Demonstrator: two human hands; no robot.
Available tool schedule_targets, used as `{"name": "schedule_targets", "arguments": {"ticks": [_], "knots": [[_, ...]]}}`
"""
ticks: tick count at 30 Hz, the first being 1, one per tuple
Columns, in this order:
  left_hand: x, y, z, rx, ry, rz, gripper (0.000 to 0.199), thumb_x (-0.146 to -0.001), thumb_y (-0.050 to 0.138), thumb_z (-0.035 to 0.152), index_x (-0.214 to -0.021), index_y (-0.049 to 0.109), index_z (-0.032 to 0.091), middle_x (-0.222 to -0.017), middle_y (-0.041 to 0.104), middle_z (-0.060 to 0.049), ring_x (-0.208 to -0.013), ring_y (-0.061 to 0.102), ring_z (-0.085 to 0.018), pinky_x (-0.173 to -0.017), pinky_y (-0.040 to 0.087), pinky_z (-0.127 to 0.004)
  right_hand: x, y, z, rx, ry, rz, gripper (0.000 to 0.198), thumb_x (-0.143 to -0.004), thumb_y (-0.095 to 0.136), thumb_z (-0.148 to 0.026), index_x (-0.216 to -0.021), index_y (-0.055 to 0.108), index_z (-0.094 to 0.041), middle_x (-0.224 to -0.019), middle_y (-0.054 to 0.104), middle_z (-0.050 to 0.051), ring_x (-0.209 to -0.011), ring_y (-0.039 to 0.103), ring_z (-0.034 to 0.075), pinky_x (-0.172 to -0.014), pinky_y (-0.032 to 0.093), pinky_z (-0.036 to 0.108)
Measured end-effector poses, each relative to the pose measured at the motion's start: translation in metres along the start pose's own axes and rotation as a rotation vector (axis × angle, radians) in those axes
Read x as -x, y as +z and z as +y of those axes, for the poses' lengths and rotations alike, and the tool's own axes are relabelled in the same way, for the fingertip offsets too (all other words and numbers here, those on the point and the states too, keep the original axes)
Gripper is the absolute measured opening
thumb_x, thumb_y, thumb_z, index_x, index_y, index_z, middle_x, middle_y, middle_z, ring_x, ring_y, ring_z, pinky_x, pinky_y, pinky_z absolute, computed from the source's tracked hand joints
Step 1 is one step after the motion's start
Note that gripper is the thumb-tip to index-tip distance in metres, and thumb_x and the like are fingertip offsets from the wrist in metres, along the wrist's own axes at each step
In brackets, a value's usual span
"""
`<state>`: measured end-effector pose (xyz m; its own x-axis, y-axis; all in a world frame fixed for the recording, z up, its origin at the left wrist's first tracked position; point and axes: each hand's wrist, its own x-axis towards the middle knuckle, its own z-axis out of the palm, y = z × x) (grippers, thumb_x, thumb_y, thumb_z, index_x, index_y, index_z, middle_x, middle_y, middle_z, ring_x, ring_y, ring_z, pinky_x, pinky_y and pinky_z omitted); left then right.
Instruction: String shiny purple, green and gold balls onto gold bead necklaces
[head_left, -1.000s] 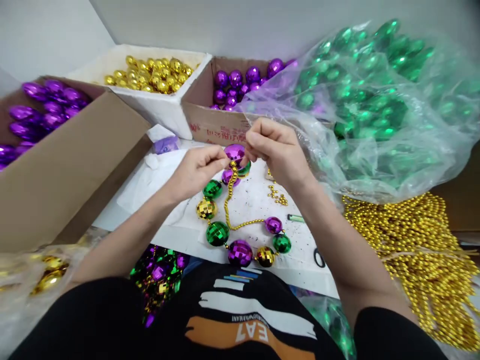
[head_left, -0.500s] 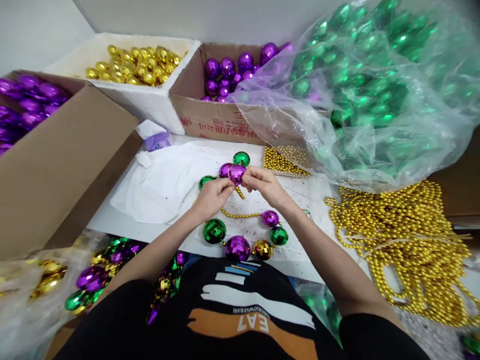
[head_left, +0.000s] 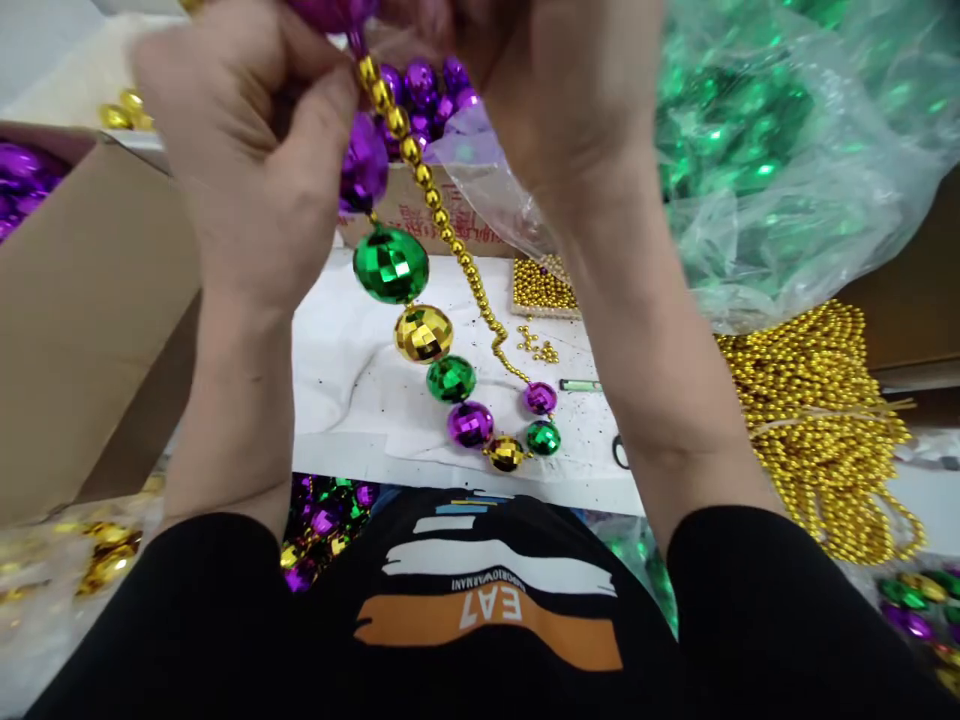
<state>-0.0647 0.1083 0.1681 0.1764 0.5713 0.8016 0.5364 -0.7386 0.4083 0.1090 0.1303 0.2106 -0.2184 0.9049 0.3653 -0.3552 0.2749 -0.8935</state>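
My left hand (head_left: 262, 140) is raised near the camera, closed, with thumb and finger pinching the bead necklace (head_left: 424, 333) beside a purple ball at the top edge. My right hand (head_left: 570, 100) is up there too, its blurred fingers curled in toward that same ball and partly cut off by the frame. From the hands hang a string of small gold beads (head_left: 457, 245) and a row of faceted purple, green and gold balls. Their lower end, with a purple ball (head_left: 539, 398), is down near the white table (head_left: 360, 400).
A cardboard box (head_left: 82, 330) of purple balls stands left, another box (head_left: 450, 205) behind. A clear bag of green balls (head_left: 735, 150) bulges at right above gold bead strands (head_left: 817, 430). A bead tray (head_left: 536, 288), loose gold beads (head_left: 544, 350) and a green-handled cutter (head_left: 580, 385) are on the table.
Both hands have risen from the table toward the camera, lifting the necklace so that it hangs lengthwise. Loose gold beads and the cutter now show more plainly.
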Motion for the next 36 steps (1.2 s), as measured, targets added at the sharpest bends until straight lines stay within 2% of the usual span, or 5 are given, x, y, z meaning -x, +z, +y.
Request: {"name": "schedule_targets", "arguments": {"ticks": [4,10,18,26,36], "knots": [[0.011,0.02,-0.018,-0.082,-0.08,0.006,0.021,-0.081,0.062,0.003,-0.068,0.053,0.016,-0.061,0.047,0.007,-0.057,0.043,-0.004,-0.052,0.034,-0.022,-0.009,-0.005,0.035,-0.012,-0.133,-0.067,0.044,-0.099,0.027,0.002,-0.061,0.032,-0.019,-0.047,0.03,-0.014,-0.039,0.028,-0.002,-0.045,0.025,0.012],[0.045,0.033,-0.003,-0.102,-0.313,-0.003,0.022,-0.085,0.06,0.004,-0.071,0.053,0.018,-0.065,0.05,0.006,-0.061,0.042,-0.008,-0.06,0.033,-0.025,0.014,-0.015,0.063,0.008,-0.072,-0.075,0.041,-0.099,0.041,0.001,-0.064,0.037,-0.021,-0.052,0.041,-0.012,-0.042,0.03,0.002,-0.045,0.031,0.017],[0.082,0.041,-0.001,-0.101,-0.471,-0.147,0.015,-0.088,0.053,0.022,-0.074,0.056,0.02,-0.069,0.057,0.001,-0.068,0.051,-0.014,-0.067,0.039,-0.027,0.039,-0.035,0.106,0.035,0.101,-0.057,0.041,-0.086,0.071,-0.046,-0.068,0.044,-0.022,-0.057,0.039,-0.008,-0.05,0.035,0.006,-0.05,0.036,0.023],[0.119,0.056,-0.007,-0.019,-0.607,-0.26,0.018,-0.088,0.05,0.027,-0.074,0.057,0.018,-0.069,0.058,0.001,-0.067,0.052,-0.014,-0.065,0.038,-0.026,0.07,-0.049,0.134,-0.04,0.233,-0.018,0.041,-0.075,0.076,-0.049,-0.065,0.049,-0.02,-0.056,0.044,-0.006,-0.051,0.041,0.008,-0.052,0.034,0.022],[0.132,0.063,0.006,-0.035,-0.577,-0.345,0.017,-0.09,0.05,0.026,-0.077,0.059,0.019,-0.075,0.064,-0.001,-0.07,0.057,-0.015,-0.069,0.043,-0.027,0.093,-0.057,0.135,-0.048,0.305,0.066,0.041,-0.071,0.076,-0.051,-0.064,0.05,-0.02,-0.05,0.039,-0.009,-0.048,0.038,0.008,-0.054,0.035,0.024]]}}
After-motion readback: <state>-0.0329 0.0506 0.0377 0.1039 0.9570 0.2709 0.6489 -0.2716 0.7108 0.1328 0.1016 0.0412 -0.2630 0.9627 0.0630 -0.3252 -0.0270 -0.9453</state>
